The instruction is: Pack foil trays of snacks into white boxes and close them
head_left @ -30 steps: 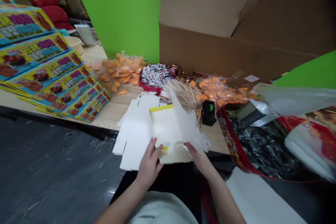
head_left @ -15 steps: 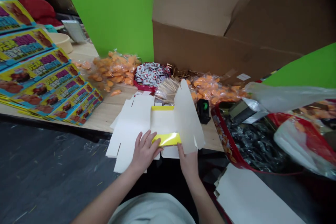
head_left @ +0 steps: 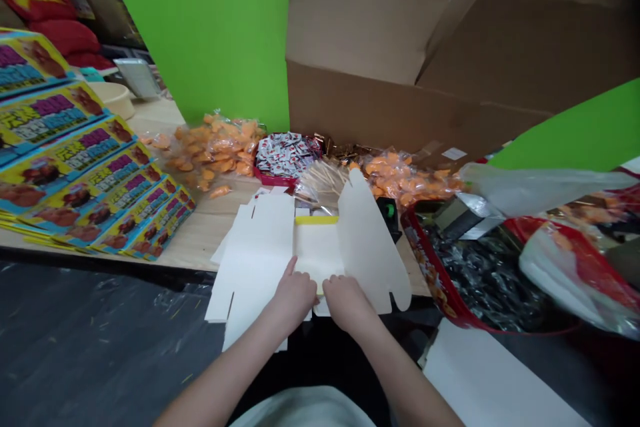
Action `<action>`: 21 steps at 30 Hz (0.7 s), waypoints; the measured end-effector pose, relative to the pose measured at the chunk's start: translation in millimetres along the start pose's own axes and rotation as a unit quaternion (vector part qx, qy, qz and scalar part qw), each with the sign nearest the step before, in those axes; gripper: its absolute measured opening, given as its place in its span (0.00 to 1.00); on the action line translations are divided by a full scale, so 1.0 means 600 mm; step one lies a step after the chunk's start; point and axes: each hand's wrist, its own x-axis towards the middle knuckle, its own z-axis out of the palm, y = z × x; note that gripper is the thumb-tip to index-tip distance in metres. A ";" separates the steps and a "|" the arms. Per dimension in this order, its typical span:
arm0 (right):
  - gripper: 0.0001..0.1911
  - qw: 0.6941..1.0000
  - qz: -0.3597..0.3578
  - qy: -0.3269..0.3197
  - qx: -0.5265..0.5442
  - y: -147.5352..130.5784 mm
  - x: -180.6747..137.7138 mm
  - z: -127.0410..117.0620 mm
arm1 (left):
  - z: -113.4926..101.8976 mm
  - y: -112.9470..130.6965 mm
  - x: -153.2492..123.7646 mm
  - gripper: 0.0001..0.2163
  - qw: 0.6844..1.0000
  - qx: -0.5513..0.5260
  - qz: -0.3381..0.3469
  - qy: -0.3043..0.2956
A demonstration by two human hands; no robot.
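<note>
A partly folded cardboard box (head_left: pixel 317 245), white inside with a strip of yellow at its far wall, lies at the table's front edge. Its white side panel (head_left: pixel 373 253) stands up on the right. My left hand (head_left: pixel 297 292) is curled over the near wall, with one finger stretched along the box's left side. Beside it, my right hand (head_left: pixel 347 302) is closed over the same wall, fingers bent inward. The two hands cover most of that wall. Flat white box blanks (head_left: pixel 250 260) lie stacked under and left of the box.
Printed boxes (head_left: pixel 95 193) are stacked at left. Behind stand bagged orange pieces (head_left: pixel 220 147), a red basket of sachets (head_left: pixel 285 157), wooden sticks (head_left: pixel 323 180) and a large carton (head_left: pixel 370 33). A tape dispenser (head_left: pixel 390 213) and a red tub of black packets (head_left: pixel 485 280) are at right.
The near wall's yellow face was showing before; now both hands have closed over it, nearer each other, with fingers curled. The side panel leans further right. The view has tilted up slightly.
</note>
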 end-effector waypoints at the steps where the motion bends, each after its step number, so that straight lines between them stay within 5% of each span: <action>1: 0.12 1.000 -0.009 -0.001 -0.003 0.004 -0.003 -0.001 | 0.000 0.001 0.001 0.07 1.000 -0.003 0.001 -0.005; 6: 0.11 0.998 -0.067 0.003 -0.009 -0.011 -0.016 0.006 | 0.005 0.015 -0.023 0.10 0.999 -0.026 0.027 -0.026; 8: 0.09 0.994 -0.094 0.062 -0.012 -0.017 -0.031 0.023 | 0.010 0.024 -0.037 0.13 0.998 -0.045 -0.004 -0.038; 10: 0.09 0.969 -0.142 0.201 0.005 -0.008 -0.060 0.044 | 0.013 0.029 -0.047 0.15 0.995 -0.069 -0.048 -0.047; 12: 0.13 0.902 -0.167 0.395 0.050 0.023 -0.095 0.060 | 0.013 0.030 -0.054 0.15 0.991 -0.098 -0.077 -0.041; 15: 0.14 0.809 -0.020 0.565 0.162 0.100 -0.104 0.062 | 0.008 0.030 -0.063 0.25 0.988 -0.120 -0.091 -0.032; 18: 0.19 0.807 0.208 0.492 0.253 0.176 -0.025 0.055 | 0.005 0.045 -0.061 0.35 0.989 -0.099 -0.096 -0.057; 21: 0.22 0.834 0.295 0.376 0.275 0.215 0.069 0.071 | 0.009 0.070 -0.052 0.35 0.992 -0.076 -0.090 -0.047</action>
